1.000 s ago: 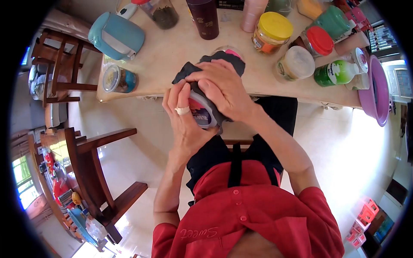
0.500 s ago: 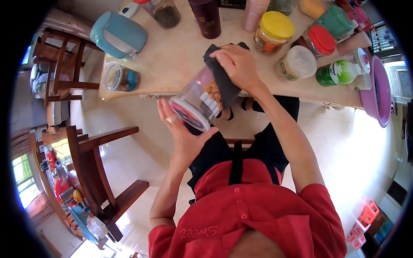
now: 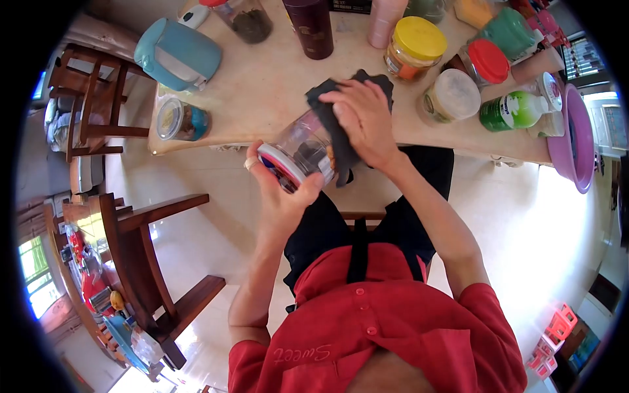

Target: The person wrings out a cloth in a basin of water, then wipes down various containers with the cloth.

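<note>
A clear plastic jar (image 3: 303, 145) is tilted in front of me at the table's near edge, its white-rimmed lid end toward my left. My left hand (image 3: 280, 204) is closed around that end, thumb on one side and fingers on the other. Some golden-brown food shows inside, mostly covered. A dark grey cloth (image 3: 335, 152) is draped over the jar's other end. My right hand (image 3: 367, 124) presses the cloth against the jar, with its fingers lying over the fabric. The fingertips are slightly blurred.
On the table (image 3: 262, 98) stand a blue pitcher (image 3: 180, 56), a small jar (image 3: 183, 120), a dark tumbler (image 3: 310, 29), a yellow-lidded jar (image 3: 415, 49), a white-lidded jar (image 3: 451, 95) and a green bottle (image 3: 514, 111). A purple basin (image 3: 569, 147) sits at the right edge. Wooden chairs (image 3: 141, 255) stand left.
The jar has turned in my left hand, and less of the food shows. My right hand and the cloth have shifted slightly right and down around its end.
</note>
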